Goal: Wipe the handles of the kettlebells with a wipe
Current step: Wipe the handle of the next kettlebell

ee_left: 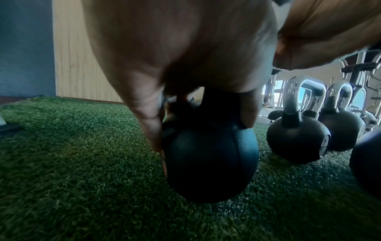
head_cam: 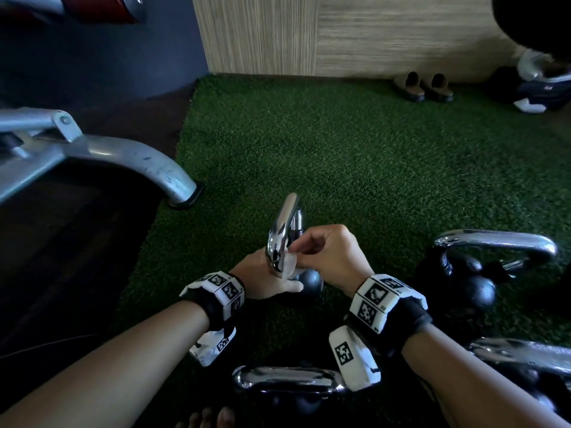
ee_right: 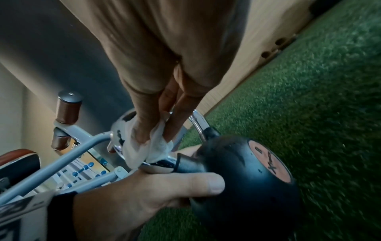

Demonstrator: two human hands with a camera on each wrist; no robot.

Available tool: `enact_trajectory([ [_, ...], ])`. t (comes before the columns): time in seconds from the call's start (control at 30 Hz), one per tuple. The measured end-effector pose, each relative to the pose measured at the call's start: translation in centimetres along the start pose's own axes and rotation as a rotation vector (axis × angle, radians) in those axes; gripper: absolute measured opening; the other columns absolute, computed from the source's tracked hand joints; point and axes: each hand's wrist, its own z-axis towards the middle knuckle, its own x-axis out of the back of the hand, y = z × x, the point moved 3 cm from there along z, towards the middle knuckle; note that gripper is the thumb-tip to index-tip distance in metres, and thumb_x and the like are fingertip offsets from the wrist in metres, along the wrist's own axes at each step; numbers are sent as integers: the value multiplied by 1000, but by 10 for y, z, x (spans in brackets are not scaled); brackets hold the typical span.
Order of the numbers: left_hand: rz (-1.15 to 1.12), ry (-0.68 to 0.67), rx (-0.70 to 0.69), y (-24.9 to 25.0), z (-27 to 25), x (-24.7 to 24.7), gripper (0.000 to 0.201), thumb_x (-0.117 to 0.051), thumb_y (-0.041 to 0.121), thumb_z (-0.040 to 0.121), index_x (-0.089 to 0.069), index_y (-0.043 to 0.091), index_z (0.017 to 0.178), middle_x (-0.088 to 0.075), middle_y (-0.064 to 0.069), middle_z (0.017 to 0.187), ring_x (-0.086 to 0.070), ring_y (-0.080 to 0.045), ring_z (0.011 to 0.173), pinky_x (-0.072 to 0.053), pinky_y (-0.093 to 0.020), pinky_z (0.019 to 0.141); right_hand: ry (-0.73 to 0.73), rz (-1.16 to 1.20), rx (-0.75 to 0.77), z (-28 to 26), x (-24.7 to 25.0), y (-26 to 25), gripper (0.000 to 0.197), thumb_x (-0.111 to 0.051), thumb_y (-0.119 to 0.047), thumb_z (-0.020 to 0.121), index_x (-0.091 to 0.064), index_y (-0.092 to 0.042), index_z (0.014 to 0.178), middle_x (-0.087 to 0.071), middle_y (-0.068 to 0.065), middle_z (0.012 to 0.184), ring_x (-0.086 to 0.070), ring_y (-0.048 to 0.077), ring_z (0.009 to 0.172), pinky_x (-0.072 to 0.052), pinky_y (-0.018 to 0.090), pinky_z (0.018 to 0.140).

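A kettlebell with a black ball (head_cam: 310, 281) and a chrome handle (head_cam: 285, 230) stands tilted on the green turf at the centre. My left hand (head_cam: 272, 282) grips its ball just under the handle; in the left wrist view the fingers (ee_left: 150, 130) and thumb curl round the ball (ee_left: 210, 163). My right hand (head_cam: 296, 248) pinches a crumpled white wipe (head_cam: 290, 265) against the near side of the handle. In the right wrist view the fingertips (ee_right: 142, 135) press the wipe (ee_right: 148, 148) onto the chrome handle (ee_right: 198, 120) near its base.
More kettlebells stand close by: one on the right (head_cam: 494, 242), one at the lower right (head_cam: 525, 353), one right in front of me (head_cam: 290, 378). A grey bench leg (head_cam: 148, 162) reaches in from the left. Slippers (head_cam: 423, 86) lie by the wooden wall.
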Motion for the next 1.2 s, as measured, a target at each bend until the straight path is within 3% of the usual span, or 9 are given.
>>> enact_trajectory([
  [0.1, -35, 19, -10, -3, -7, 0, 28, -72, 53, 84, -65, 30, 98, -66, 11, 116, -62, -14, 110, -49, -33, 100, -91, -126, 0, 6, -4, 9, 20, -89, -2, 70, -82, -17, 81, -77, -10, 75, -71, -2, 72, -51, 11, 70],
  [0.3, -154, 117, -23, 1, -14, -7, 64, -82, 53, 74, -55, 40, 131, -62, 20, 119, -62, -5, 110, -44, -19, 94, -137, -251, -16, 18, 3, 18, 19, -84, -6, 77, -80, -19, 91, -77, -6, 83, -71, 2, 76, -51, 11, 70],
  [0.4, -177, 114, -18, 4, -17, -8, 52, -85, 46, 73, -52, 43, 114, -62, 25, 95, -62, 6, 88, -44, -13, 78, -283, -286, -96, 19, 1, 25, 16, -81, -9, 82, -76, -24, 80, -72, -11, 73, -64, -10, 65, -47, 8, 64],
  [0.5, -225, 113, -13, 4, -20, -8, 58, -87, 46, 70, -54, 41, 118, -62, 25, 90, -64, 4, 89, -51, -20, 84, -323, -321, -73, 14, -2, 23, 19, -79, -13, 86, -73, -29, 78, -66, -18, 69, -58, -19, 60, -42, 3, 60],
  [0.6, -191, 120, -39, 4, -20, -8, 53, -86, 46, 71, -61, 33, 116, -57, 26, 97, -61, 3, 89, -49, -23, 89, -373, -214, -32, 12, -4, 19, 16, -77, -2, 84, -79, -17, 85, -76, -7, 79, -65, -10, 69, -49, 9, 67],
  [0.73, -171, 141, -80, 2, -18, -13, 52, -85, 47, 69, -62, 35, 114, -54, 24, 116, -62, -1, 101, -51, -26, 93, -407, -114, -9, 13, -4, 25, 19, -75, 4, 83, -80, -10, 94, -80, 11, 94, -76, 28, 93, -61, 39, 87],
  [0.87, -165, 138, -63, -1, -16, -15, 57, -82, 56, 64, -51, 48, 111, -56, 29, 106, -65, -2, 100, -52, -25, 90, -448, -154, -19, 16, -5, 30, 10, -76, -9, 88, -81, -13, 96, -80, 8, 94, -75, 26, 94, -59, 41, 89],
  [1.03, -68, 169, -122, 10, -20, -18, 77, -82, 48, 75, -37, 45, 137, -38, 13, 153, -59, -14, 123, -50, -36, 105, -513, 328, -171, 10, -9, 35, 25, -65, 15, 87, -73, 3, 107, -78, 13, 97, -76, 22, 86, -62, 32, 83],
  [1.2, -159, 140, -83, 12, -24, -15, 86, -80, 48, 73, -25, 58, 138, -42, 23, 147, -62, -10, 119, -51, -36, 105, -396, 790, -382, 11, -7, 36, 30, -65, 3, 79, -68, 7, 109, -77, 17, 91, -76, 22, 76, -63, 28, 69],
])
